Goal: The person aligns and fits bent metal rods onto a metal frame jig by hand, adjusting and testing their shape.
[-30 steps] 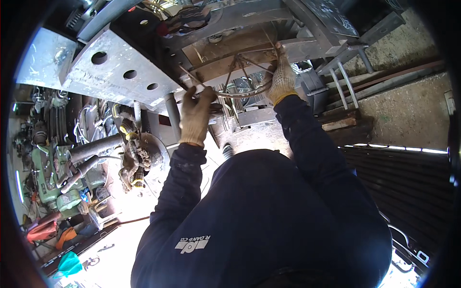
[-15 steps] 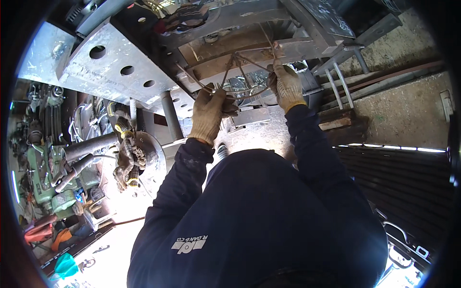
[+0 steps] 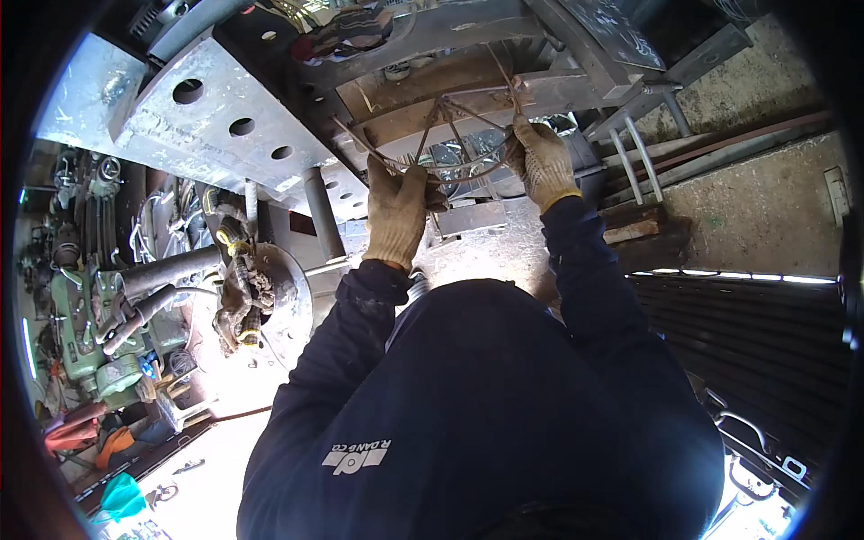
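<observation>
Both my hands wear pale knit work gloves and are closed on a frame of thin bent metal rods [image 3: 423, 137]. Its curved lower rod runs between the hands, and straight rods rise from it to a peak. My left hand [image 3: 394, 211] grips the curved rod's left part, fingers wrapped and partly hidden. My right hand [image 3: 546, 169] pinches the frame's right side, where one rod sticks up past the fingertips. Behind the frame lies a curved rusty steel beam [image 3: 396, 129]; whether the rods touch it I cannot tell.
A large steel plate with round holes [image 3: 216, 117] slopes at the left. Below it, dirty gloves [image 3: 236, 301] hang beside a round metal disc [image 3: 288, 279]. A green machine [image 3: 76, 324] stands far left. Two upright bars [image 3: 634, 162] and a concrete wall [image 3: 756, 198] are at right.
My left hand has shifted slightly right, and its thumb and fingers sit a little differently on the rod. My right hand has moved slightly right. Both keep hold of the frame.
</observation>
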A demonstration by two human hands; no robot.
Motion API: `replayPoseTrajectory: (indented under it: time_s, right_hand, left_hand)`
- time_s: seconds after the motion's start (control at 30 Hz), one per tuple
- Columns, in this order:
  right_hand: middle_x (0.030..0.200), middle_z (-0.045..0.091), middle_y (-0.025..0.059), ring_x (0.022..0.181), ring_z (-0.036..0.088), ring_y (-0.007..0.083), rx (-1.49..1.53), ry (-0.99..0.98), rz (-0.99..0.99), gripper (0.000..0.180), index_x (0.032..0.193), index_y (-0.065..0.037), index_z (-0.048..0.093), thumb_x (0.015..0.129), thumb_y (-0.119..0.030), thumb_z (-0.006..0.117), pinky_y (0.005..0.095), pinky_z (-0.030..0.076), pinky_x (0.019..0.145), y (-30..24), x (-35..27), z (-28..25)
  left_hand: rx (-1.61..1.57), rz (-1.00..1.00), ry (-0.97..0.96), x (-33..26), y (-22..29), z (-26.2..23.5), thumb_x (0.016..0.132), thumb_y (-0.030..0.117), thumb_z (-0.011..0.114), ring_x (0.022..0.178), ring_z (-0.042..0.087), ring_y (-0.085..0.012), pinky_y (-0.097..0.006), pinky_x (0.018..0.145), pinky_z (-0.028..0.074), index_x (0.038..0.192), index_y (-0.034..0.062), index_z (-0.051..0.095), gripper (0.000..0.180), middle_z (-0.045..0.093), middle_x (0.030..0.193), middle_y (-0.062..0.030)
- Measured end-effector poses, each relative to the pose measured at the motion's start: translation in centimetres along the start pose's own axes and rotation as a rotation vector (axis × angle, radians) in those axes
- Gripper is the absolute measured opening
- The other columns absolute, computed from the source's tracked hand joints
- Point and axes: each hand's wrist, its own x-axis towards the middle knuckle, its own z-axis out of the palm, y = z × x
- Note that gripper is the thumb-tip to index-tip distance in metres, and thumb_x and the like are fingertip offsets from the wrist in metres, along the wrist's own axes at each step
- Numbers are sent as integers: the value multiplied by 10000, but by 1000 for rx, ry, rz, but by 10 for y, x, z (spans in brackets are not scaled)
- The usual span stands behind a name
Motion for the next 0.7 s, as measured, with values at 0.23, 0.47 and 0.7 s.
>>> replayPoseTrajectory:
  time_s: [0.23, 0.47, 0.7]
  right_hand:
    - [794, 640, 48, 649, 603, 135, 2, -52, 28, 181, 962, -36, 637, 937, -208, 687, 246, 519, 582, -1, -1, -4]
    - [845, 646, 68, 710, 611, 205, 744, -65, 88, 577, 1007, -53, 643, 903, -617, 579, 367, 540, 683, 26, 15, 30]
    - [580, 490, 15, 524, 442, 183, 699, 117, 158, 740, 932, -85, 664, 897, -772, 392, 358, 429, 565, 22, -2, 60]
  left_hand:
    - [181, 65, 3, 11, -12, -11, 962, 132, 541, 656, 668, -183, -299, 568, 573, 1062, 15, 429, 191, 652, 856, -146]
    - [79, 26, 11, 4, 2, -5, 936, 120, 543, 653, 659, -176, -298, 559, 565, 1097, 14, 448, 215, 651, 868, -138]
    - [10, 84, 4, 4, -3, -8, 988, 168, 536, 737, 675, -172, -280, 625, 580, 1213, 5, 462, 288, 652, 921, -127]
